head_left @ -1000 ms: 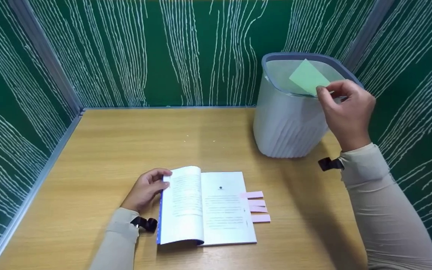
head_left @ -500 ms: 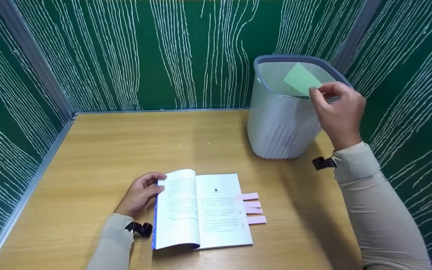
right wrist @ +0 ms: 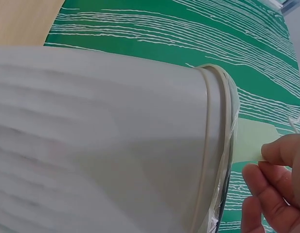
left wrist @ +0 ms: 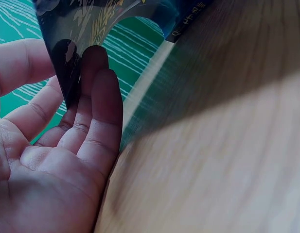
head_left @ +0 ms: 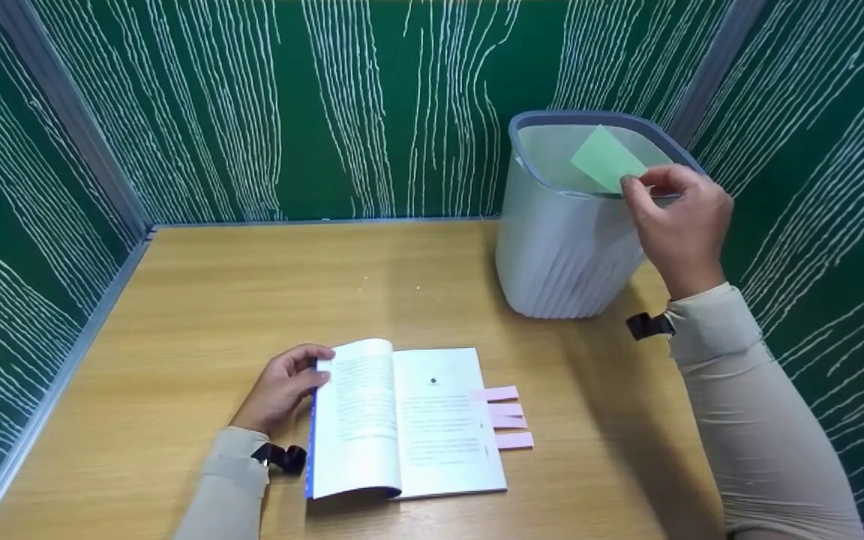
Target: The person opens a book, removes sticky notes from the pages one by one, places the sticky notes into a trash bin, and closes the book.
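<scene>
An open book (head_left: 443,427) lies on the table, its left side raised and curving. My left hand (head_left: 282,386) grips the upper left edge of its cover and pages between thumb and fingers. The dark cover (left wrist: 115,19) shows from beneath in the left wrist view. Several pink sticky tabs (head_left: 513,440) stick out from the book's right edge. My right hand (head_left: 683,221) pinches one corner of a green paper square (head_left: 606,159) between thumb and forefinger. The paper is held tilted at the mouth of a pale trash bin (head_left: 567,255), above its lined inside.
The bin has a grey-blue rim (head_left: 589,116) and stands at the back right, close to the green walls (head_left: 327,112) with white wavy lines. A few tiny white specks lie on the wooden table (head_left: 252,292). Black wrist cameras (head_left: 648,325) sit on both sleeves.
The whole head view shifted slightly left and down between the first two frames, then stayed nearly still. Both hands keep their holds on the book and the green paper.
</scene>
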### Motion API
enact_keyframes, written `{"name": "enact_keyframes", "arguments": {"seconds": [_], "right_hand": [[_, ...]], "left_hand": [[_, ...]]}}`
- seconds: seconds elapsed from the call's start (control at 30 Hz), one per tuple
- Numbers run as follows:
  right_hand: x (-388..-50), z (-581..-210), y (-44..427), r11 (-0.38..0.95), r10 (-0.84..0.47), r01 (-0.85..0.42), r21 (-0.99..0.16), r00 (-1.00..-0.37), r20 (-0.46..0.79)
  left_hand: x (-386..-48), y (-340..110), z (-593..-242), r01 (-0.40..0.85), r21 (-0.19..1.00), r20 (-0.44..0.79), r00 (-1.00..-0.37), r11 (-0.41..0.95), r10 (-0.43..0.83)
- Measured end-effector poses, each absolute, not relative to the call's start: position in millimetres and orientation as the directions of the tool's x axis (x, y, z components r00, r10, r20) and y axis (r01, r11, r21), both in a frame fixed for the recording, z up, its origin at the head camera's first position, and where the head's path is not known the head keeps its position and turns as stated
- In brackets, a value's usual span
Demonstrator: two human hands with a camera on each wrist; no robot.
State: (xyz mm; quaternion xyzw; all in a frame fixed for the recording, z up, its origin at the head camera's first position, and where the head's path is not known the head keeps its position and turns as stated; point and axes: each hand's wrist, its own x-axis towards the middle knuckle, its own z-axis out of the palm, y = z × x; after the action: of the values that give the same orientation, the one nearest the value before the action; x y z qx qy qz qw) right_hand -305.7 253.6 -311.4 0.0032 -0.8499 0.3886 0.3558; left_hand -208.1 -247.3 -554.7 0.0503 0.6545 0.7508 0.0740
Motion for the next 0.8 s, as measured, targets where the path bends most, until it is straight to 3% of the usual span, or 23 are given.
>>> {"name": "enact_keyframes", "arguments": {"seconds": [0.8], "right_hand": [[-309.5, -312.7, 255.0, 0.724, 0.252, -0.233, -0.649, -0.786, 0.564]], "left_hand": [[-208.0, -245.8, -554.2, -0.048, 0.991, -0.027, -0.985, -0.125, 0.168]]}}
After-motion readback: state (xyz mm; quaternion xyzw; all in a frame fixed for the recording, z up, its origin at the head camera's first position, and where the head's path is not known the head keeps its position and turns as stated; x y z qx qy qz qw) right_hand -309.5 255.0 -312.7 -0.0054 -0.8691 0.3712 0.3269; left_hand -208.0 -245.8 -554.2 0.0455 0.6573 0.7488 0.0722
